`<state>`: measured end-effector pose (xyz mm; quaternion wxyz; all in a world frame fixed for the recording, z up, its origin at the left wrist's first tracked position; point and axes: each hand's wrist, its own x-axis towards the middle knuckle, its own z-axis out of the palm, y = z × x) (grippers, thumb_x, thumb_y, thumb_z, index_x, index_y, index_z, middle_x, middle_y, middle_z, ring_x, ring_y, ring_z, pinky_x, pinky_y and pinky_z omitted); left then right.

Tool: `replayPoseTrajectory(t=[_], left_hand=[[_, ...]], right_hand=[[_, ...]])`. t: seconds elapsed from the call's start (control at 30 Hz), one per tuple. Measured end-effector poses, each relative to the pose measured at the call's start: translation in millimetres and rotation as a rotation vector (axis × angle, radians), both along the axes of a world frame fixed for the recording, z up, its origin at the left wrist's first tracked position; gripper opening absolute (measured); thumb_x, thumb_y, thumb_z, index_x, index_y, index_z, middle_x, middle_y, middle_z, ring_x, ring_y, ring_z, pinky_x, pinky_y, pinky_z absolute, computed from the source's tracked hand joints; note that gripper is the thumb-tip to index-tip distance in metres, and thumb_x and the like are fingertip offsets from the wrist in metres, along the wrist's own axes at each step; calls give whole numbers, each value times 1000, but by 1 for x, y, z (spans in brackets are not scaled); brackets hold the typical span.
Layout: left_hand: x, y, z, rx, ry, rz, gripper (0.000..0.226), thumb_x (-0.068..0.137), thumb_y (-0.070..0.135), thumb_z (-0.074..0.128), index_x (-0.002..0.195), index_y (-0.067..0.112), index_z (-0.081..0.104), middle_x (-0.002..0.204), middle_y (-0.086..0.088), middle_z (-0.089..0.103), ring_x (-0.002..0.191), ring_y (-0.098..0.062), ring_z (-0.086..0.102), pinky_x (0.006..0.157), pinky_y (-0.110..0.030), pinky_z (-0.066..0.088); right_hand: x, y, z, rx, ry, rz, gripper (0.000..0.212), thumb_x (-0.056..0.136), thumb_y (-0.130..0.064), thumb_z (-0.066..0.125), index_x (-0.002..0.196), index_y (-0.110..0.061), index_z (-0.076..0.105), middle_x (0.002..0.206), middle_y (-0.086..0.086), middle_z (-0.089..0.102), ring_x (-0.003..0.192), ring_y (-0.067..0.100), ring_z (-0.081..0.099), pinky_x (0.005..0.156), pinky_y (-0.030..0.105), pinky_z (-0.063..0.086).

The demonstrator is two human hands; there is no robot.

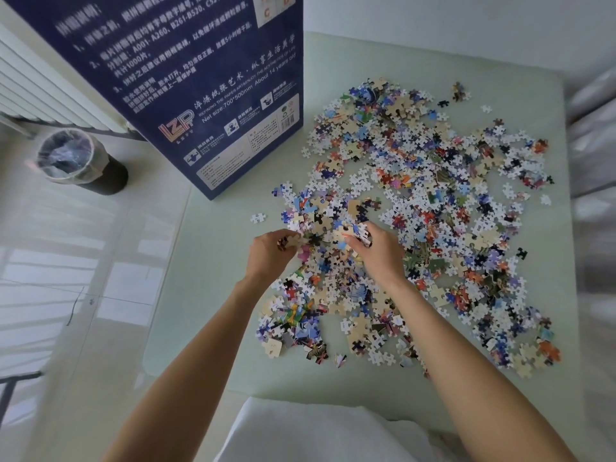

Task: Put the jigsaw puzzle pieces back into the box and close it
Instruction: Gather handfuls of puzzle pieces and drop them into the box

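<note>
Standing upright, box (186, 78) beside pieces (433, 195).

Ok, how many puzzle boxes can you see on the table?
1. The blue puzzle box stands upright at the table's far left edge, beside the puzzle pieces; its top is out of frame. No lid shows.

Pale table (213, 295), scattered puzzle pieces (433, 201), perhaps box (206, 85)

arms: both bare from the lower frame edge up to the wrists, no sleeves showing | left hand (271, 250): no ring, watch or glove visible | right hand (375, 250): likewise unadorned | clothing: white fabric (320, 431) at the bottom, by the tabletop's near edge, softly creased, no print seen
</note>
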<state>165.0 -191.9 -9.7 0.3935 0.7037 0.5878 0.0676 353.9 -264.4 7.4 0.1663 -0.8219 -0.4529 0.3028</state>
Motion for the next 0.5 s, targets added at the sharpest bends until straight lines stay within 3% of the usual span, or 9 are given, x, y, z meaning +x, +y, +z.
replayPoseTrajectory(t=[0.07,0.13,0.17,0.23,0.3,0.37,0.4,0.47,0.5], left_hand=[[1,1,11,50,-20,-24,26,85,12,65,111,16,68,105,-6,70,85,-18,65,71,-20,45],[1,2,28,113,-71,-59,26,85,12,66,110,16,69,106,-5,70,80,-12,62,70,-17,45],[0,4,43,159,-108,-72,25,85,12,67,110,15,69,106,-4,69,77,-9,59,69,-16,45],[-2,9,71,260,-174,-102,25,84,12,68,108,17,69,109,-2,69,78,-6,58,71,-16,49],[-3,15,105,368,-233,-128,26,83,12,68,108,19,70,112,1,67,83,-4,59,77,-11,49],[-6,23,144,471,-283,-138,28,83,10,68,109,20,69,113,4,66,87,-2,60,79,-4,45],[-7,28,163,524,-305,-136,29,83,9,68,109,20,69,113,4,65,90,-3,61,80,-4,46],[-10,41,202,632,-340,-121,29,83,9,68,110,20,68,115,5,64,95,-3,61,80,-7,48],[-12,48,220,684,-346,-108,29,83,10,67,110,20,68,115,8,63,96,-3,61,80,-7,48]], right_hand=[[2,-1,6,30,6,49,60,89,-39,57,132,0,45,130,15,55,108,22,58,88,27,44],[5,-2,18,50,25,102,59,87,-39,58,130,0,48,108,8,66,77,13,60,71,13,42],[7,0,30,81,31,115,58,87,-38,59,131,-1,49,95,0,66,61,6,53,60,8,39],[12,5,50,142,36,140,57,86,-37,60,131,-3,50,79,-6,61,44,-1,36,41,11,34],[19,13,74,211,57,177,58,83,-38,61,129,-3,51,87,10,67,40,-2,38,43,12,39],[26,23,104,270,105,209,63,79,-44,59,130,-7,50,101,25,66,42,12,49,53,24,49],[29,29,119,289,130,223,64,78,-46,59,131,-10,49,97,26,66,41,17,50,52,29,49],[34,46,151,360,186,232,65,79,-42,61,134,-10,45,92,21,68,44,9,51,53,25,48],[35,55,166,402,205,233,65,80,-38,63,135,-9,44,106,19,66,60,5,54,64,24,46]])
